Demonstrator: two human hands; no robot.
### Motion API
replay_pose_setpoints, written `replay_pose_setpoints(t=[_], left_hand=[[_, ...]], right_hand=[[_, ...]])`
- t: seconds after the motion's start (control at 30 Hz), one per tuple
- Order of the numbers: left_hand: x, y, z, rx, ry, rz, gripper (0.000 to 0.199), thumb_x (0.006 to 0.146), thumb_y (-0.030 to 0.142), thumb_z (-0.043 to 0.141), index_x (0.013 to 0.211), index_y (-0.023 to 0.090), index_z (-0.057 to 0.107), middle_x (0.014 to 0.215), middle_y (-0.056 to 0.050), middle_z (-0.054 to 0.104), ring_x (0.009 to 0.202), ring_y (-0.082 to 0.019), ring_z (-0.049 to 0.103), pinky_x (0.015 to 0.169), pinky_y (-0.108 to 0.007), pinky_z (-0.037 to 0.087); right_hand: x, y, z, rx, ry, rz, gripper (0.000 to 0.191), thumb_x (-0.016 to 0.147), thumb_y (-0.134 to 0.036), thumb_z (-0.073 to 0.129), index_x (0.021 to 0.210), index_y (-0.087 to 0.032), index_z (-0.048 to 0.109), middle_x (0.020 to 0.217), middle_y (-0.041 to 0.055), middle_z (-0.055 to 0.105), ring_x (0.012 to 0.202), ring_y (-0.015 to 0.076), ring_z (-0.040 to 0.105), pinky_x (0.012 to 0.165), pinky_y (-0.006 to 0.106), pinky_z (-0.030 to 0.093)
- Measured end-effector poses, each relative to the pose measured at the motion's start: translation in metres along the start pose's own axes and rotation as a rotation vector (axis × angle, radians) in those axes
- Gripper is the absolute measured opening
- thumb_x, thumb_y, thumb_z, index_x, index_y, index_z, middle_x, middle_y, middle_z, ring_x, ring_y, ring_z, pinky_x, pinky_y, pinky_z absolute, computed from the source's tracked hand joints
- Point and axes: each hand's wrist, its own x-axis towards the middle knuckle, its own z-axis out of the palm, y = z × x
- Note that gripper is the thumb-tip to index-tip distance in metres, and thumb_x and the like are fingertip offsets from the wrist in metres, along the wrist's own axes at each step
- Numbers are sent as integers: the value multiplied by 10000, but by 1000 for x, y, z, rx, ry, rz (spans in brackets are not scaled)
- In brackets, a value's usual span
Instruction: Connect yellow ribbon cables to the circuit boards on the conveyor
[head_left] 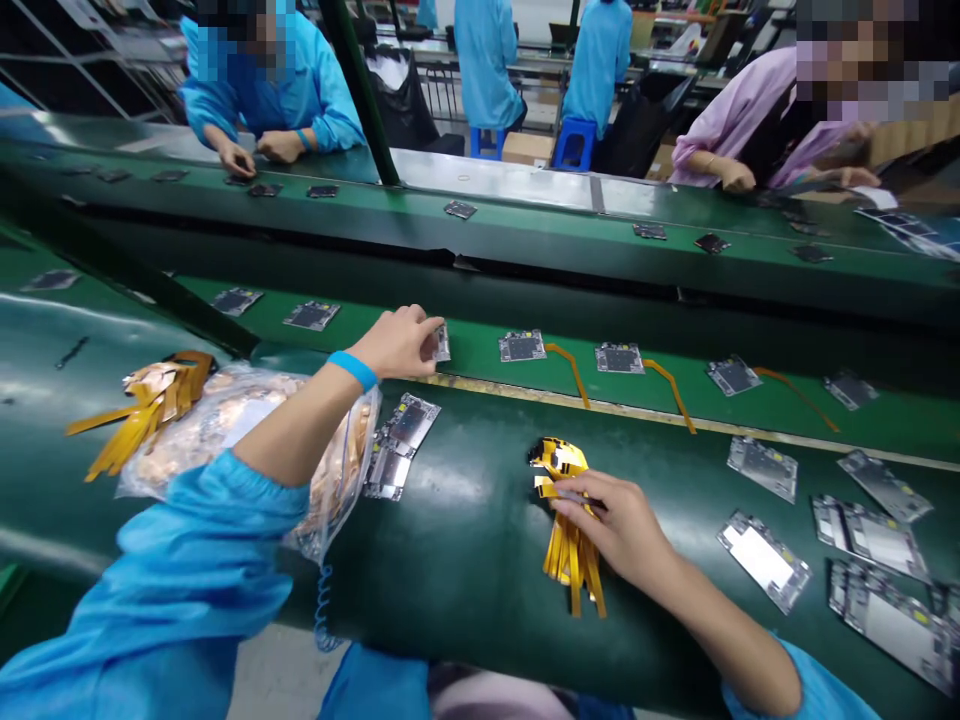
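Observation:
My left hand (401,342), with a blue wristband, is closed on the edge of a small circuit board (442,343) at the near edge of the green belt (474,345). My right hand (619,520) pinches one orange flex cable (546,487) above a bundle of such cables (574,560) lying on the green bench; something thin and dark also shows between its fingers. On the belt to the right of my left hand, several boards lie in a row, and three of them (523,346) (619,358) (733,376) have an orange cable trailing toward me.
A plastic bag (247,420) of cables and a loose bundle (154,410) lie at left. Boards (405,440) lie beside the bag; more (874,540) are piled at right. A green post (202,315) slants at left. People sit across the far belt.

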Motion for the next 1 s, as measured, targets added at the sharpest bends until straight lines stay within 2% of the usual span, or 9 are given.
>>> replay_pose_setpoints(t=[0.1, 0.17, 0.27, 0.37, 0.47, 0.6, 0.77, 0.87, 1.0], left_hand=[[-41, 42, -15, -62, 63, 162, 691, 793, 391, 620, 1434, 152, 525, 1211, -156, 584, 1083, -318, 571, 912, -409, 448], [-75, 74, -13, -122, 61, 271, 663, 798, 398, 622, 1402, 136, 539, 1162, -150, 591, 1054, -308, 567, 908, -418, 445], [-122, 115, 6, -197, 22, 350, 615, 811, 386, 631, 1357, 112, 563, 1085, -138, 596, 1013, -304, 558, 898, -435, 450], [-153, 139, 30, -206, -15, 311, 623, 820, 420, 655, 1343, 91, 573, 1065, -140, 602, 996, -315, 557, 891, -453, 454], [-166, 143, 43, -198, 1, 285, 594, 859, 405, 650, 1354, 90, 559, 1135, -159, 600, 1030, -317, 548, 889, -445, 451], [-169, 138, 43, -229, 9, 399, 496, 881, 344, 649, 1338, 170, 562, 1282, -156, 556, 1106, -306, 528, 896, -412, 435], [-164, 138, 43, -214, -21, 468, 388, 896, 332, 623, 1277, 265, 591, 1257, -133, 553, 1049, -304, 530, 819, -404, 416], [-162, 141, 42, -205, -33, 481, 328, 896, 311, 608, 1221, 264, 607, 1241, -135, 551, 1025, -307, 529, 793, -407, 414], [-160, 143, 38, -205, -45, 484, 283, 872, 279, 628, 1153, 244, 608, 1205, -137, 556, 1030, -313, 526, 802, -413, 422]], right_hand=[[5, -2, 9, 161, -3, 124, 257, 881, -431, 703, 1010, -215, 755, 907, 56, 786, 814, 213, 740, 721, 284, 577], [9, -3, 15, 223, -36, 153, 268, 862, -453, 713, 940, -199, 752, 870, 54, 782, 803, 217, 732, 718, 287, 570], [13, -4, 23, 237, -77, 146, 256, 874, -439, 691, 845, -190, 739, 844, 43, 767, 784, 202, 704, 715, 281, 539], [15, -3, 30, 191, -128, 130, 230, 895, -388, 663, 810, -183, 724, 795, 19, 729, 696, 160, 636, 651, 254, 475], [19, -5, 36, 111, -181, 124, 214, 906, -341, 647, 778, -178, 700, 709, -9, 668, 632, 132, 559, 595, 236, 397], [28, -9, 40, 11, -263, 108, 202, 937, -286, 592, 786, -183, 678, 693, -21, 647, 637, 129, 536, 603, 238, 362], [39, -10, 46, -134, -293, 52, 180, 936, -250, 588, 787, -183, 664, 752, 12, 670, 710, 157, 569, 645, 258, 356], [41, -9, 48, -174, -293, 43, 173, 936, -234, 589, 790, -183, 667, 780, 23, 681, 739, 167, 582, 658, 263, 356], [42, -9, 49, -148, -330, 85, 154, 928, -219, 607, 803, -190, 691, 742, 3, 692, 688, 154, 580, 637, 253, 348]])
